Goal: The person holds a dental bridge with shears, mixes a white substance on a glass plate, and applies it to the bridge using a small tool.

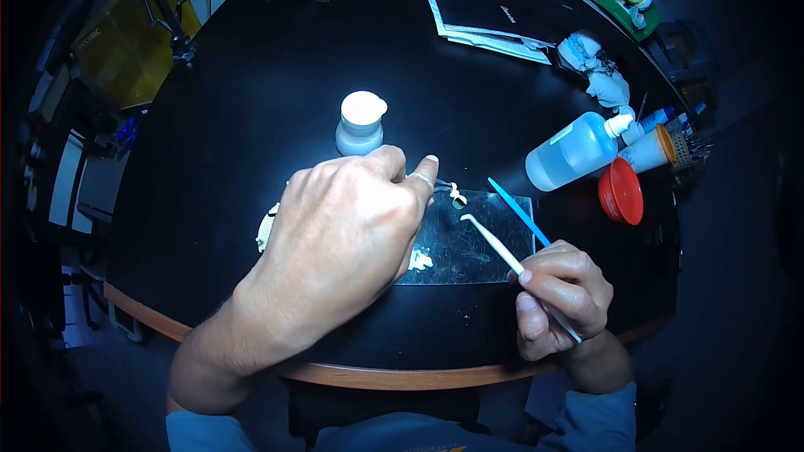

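My left hand [343,218] is closed over the table, back of the hand up, index finger reaching forward. From beyond its fingers the tip of a dark slender tool [444,187] sticks out, with a small cream-coloured piece [458,197] at its end. My right hand [569,297] pinches a white stick with a small hooked tip [498,249], which points at that piece without touching it. A blue stick [519,211] runs up from beside my right fingers; whether they hold it cannot be told. White crumbs [420,260] lie on a dark scratched plate [473,272].
A white-capped bottle [360,130] stands beyond my left hand. To the right are a tilted clear bottle of blue liquid [569,155], a red bowl [621,192] and an orange-rimmed cup [649,151]. A pale object [266,230] shows partly behind my left wrist. Papers [494,40] lie at the back.
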Motion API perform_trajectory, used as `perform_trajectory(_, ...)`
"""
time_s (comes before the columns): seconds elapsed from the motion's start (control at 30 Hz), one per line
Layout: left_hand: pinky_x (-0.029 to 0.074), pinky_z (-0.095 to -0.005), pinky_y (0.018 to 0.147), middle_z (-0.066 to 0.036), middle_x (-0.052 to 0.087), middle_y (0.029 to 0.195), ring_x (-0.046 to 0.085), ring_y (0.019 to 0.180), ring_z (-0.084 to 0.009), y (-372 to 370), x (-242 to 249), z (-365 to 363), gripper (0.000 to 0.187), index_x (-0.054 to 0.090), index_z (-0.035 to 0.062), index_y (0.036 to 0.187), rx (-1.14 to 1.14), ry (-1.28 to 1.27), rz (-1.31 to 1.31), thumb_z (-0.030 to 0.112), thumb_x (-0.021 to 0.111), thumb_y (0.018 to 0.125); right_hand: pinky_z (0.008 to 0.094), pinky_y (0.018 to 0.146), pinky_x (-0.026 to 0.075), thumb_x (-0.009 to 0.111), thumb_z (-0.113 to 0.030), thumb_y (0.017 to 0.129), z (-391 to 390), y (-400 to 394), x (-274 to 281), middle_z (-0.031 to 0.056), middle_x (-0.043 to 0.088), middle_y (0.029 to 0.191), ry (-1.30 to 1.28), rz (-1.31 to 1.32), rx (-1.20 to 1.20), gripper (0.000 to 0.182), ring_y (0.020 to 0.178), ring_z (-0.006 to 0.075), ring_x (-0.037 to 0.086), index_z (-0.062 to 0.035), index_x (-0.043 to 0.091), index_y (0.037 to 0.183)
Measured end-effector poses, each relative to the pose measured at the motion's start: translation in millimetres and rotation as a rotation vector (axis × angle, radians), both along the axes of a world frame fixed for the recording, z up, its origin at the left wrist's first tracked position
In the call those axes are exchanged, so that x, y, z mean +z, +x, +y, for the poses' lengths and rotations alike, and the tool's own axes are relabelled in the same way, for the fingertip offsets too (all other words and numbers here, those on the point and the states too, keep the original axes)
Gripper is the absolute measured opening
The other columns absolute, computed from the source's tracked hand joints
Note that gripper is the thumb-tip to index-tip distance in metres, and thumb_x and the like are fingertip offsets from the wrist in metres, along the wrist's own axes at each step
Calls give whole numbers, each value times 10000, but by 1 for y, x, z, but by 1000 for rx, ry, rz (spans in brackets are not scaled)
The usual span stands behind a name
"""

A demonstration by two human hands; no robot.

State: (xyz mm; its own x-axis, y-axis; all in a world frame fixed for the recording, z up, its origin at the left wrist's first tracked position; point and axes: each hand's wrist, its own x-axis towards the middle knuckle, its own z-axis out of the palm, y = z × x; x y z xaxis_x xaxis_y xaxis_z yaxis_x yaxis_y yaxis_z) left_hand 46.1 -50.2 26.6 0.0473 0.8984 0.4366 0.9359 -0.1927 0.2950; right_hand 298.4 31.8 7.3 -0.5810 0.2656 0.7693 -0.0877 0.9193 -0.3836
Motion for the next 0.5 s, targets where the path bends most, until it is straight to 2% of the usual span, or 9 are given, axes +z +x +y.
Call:
perform_trajectory(0.2,596,-384,640,-90,671,813,719,694,-238,4,0,-2,290,813,33,1192,10,30,75,89,812,908,309,593,615,745,-74,901,2,-4,0,117,726,899,82,-75,-41,147,700,204,748,-1,766,1027)
perform_trajectory(0.5,604,-376,632,-92,676,812,725,699,-227,4,-6,-1,275,812,26,1187,-14,45,92,84,803,918,308,597,632,778,-94,890,2,-9,-3,114,724,885,95,-108,-62,154,705,215,754,1,782,1011)
